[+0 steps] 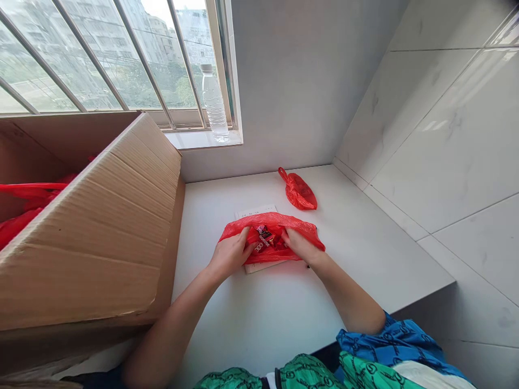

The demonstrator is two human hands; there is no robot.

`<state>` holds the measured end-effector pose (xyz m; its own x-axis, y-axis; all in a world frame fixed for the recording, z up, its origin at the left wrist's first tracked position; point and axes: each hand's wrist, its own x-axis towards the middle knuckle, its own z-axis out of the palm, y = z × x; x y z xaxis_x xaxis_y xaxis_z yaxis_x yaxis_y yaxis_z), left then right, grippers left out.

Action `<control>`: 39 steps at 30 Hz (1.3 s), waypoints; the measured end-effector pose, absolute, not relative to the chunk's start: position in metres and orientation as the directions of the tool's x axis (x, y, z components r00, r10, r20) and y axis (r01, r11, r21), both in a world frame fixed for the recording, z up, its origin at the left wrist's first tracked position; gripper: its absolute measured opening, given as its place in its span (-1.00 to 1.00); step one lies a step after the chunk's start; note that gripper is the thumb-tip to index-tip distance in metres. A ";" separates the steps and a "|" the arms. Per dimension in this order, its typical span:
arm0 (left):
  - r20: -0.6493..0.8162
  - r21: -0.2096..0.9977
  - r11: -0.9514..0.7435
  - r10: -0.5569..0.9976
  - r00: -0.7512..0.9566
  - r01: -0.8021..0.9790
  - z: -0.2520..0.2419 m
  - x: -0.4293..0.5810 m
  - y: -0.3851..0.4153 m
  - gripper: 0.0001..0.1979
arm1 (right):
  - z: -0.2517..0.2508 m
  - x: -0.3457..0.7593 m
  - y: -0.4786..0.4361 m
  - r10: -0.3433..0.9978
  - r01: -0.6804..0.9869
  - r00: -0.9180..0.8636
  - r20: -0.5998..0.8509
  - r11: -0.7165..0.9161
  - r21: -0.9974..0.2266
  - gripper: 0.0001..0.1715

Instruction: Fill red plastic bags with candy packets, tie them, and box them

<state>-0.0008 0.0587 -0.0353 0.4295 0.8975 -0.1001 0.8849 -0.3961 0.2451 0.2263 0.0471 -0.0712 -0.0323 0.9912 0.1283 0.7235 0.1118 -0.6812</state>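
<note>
A red plastic bag [279, 220] lies on the white table with its mouth spread wide. Small wrapped packets [265, 236], dark and red with white print, show inside it. My left hand [232, 253] grips the left side of the bag's mouth, thumb and fingers at the opening. On the other side, my right hand [302, 246] holds the bag's right edge, its fingertips reaching inside and partly hidden by the plastic. Under the bag is a sheet of printed paper [256, 212], mostly covered.
A small tied red bag [300, 192] lies at the back of the white table [365, 237]. On the left stands a large open cardboard box [105, 232] with red bags [24, 221] inside. A clear water bottle [214, 105] stands on the windowsill. Tiled wall rises at right.
</note>
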 end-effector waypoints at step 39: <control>0.098 0.839 -0.308 0.896 0.432 0.448 -0.017 0.002 0.053 -0.64 | -0.041 0.216 0.035 0.963 0.311 -0.211 0.166 0.227 -0.923 -0.65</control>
<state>0.0022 0.0530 -0.0173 0.4323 0.8964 0.0977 0.4481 -0.3076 0.8394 0.2161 0.0349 -0.0406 -0.2112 0.9632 0.1662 0.3107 0.2274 -0.9229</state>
